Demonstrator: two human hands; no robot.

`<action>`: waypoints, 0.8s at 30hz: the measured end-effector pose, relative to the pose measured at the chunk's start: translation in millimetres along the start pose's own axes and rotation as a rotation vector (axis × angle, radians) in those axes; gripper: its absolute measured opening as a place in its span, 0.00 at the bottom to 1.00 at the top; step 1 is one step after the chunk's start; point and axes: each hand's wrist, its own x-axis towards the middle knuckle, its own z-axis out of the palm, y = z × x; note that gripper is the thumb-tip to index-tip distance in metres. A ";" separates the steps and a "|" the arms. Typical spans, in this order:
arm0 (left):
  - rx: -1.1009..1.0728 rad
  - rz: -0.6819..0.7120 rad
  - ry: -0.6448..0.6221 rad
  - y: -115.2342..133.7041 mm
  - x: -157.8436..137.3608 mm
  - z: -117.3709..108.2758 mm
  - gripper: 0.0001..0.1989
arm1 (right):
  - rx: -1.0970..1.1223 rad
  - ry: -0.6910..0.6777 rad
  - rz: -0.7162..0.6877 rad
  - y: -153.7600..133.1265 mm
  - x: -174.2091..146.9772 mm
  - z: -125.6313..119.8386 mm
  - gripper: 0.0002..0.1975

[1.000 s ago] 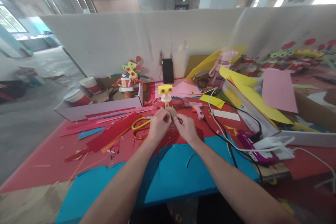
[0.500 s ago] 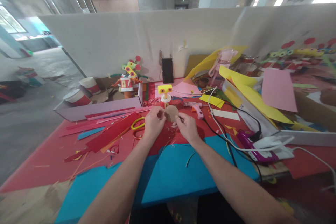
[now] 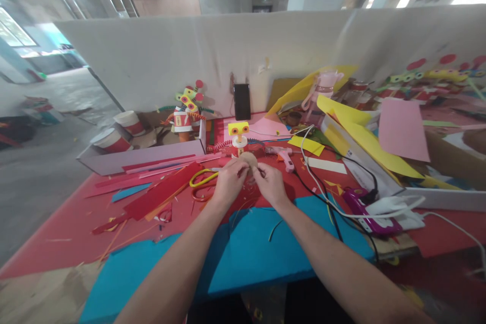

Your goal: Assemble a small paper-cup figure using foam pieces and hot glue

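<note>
A round tan cardboard disc [image 3: 249,159] is held over the red tabletop between my two hands. My left hand [image 3: 232,178] pinches its lower left edge, fingers closed. On the lower right edge, my right hand [image 3: 268,180] grips it with closed fingertips, close beside the left ones. Just behind the disc stands a small paper-cup robot [image 3: 239,143] with a yellow head and coiled paper arms, its base partly hidden. Scissors with yellow and red handles [image 3: 201,178] lie left of my left hand. A pink glue gun [image 3: 284,156] rests to the right.
A white box [image 3: 152,158] at left holds paper cups and a finished-looking robot figure [image 3: 184,119]. Red paper strips [image 3: 163,192] lie in front of it. A phone [image 3: 242,102] leans against the partition. At right are a purple power strip [image 3: 370,212], cables and coloured paper.
My left hand has shifted right, from the disc's left side to its lower edge near my right fingertips. The disc sits slightly lower in my fingers' cover, less of it showing.
</note>
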 end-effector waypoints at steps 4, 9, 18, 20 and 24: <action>0.073 0.003 -0.026 0.1 0.1 0.8 0.09 | -0.085 0.026 -0.045 0.0 0.1 0.6 0.15; 0.111 -0.013 -0.007 -1.9 -0.1 0.6 0.09 | -0.037 0.006 -0.014 -1.2 -0.3 0.5 0.14; 0.135 -0.033 0.073 -14.3 0.0 -4.4 0.07 | 0.474 0.024 0.244 3.7 4.1 -1.8 0.12; 0.099 -0.021 0.054 -12.2 0.1 -6.2 0.09 | 0.571 0.041 0.278 3.9 6.0 -2.2 0.12; 0.021 0.052 0.019 -5.7 0.4 -10.4 0.10 | 0.643 0.057 0.308 2.6 8.2 -3.0 0.13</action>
